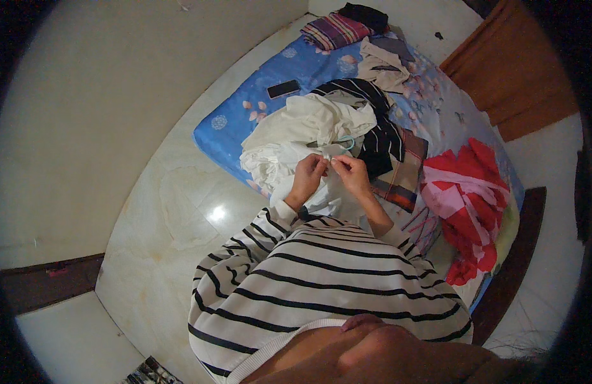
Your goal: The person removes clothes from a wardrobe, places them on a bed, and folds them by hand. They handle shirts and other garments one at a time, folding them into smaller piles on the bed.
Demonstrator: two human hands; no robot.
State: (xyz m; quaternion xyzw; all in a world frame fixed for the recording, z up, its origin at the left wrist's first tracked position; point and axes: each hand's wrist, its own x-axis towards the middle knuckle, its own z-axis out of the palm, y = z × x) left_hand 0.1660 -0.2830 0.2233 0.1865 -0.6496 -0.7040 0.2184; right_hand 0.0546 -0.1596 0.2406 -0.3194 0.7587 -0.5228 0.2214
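Note:
A white garment (pixel 305 120) lies bunched up before me on a blue flowered mattress (pixel 219 139). My left hand (pixel 309 174) pinches a bit of the white cloth between thumb and fingers. Close beside it, my right hand (pixel 350 172) grips the same spot with thumb and forefinger. What sits exactly between the fingertips is too small to make out. A light blue loop (pixel 347 142), perhaps part of a hanger, shows just above my right hand. A black garment with white stripes (pixel 380 129) lies behind and right of the white cloth.
A phone (pixel 283 89) rests on the mattress at the far left. Folded plaid cloth (pixel 337 31), a beige garment (pixel 382 65), a brown checked cloth (pixel 401 173) and a red and pink cloth (pixel 469 197) lie around. Brown fabric (pixel 512 72) hangs at right; tiled floor (pixel 181 211) spreads left.

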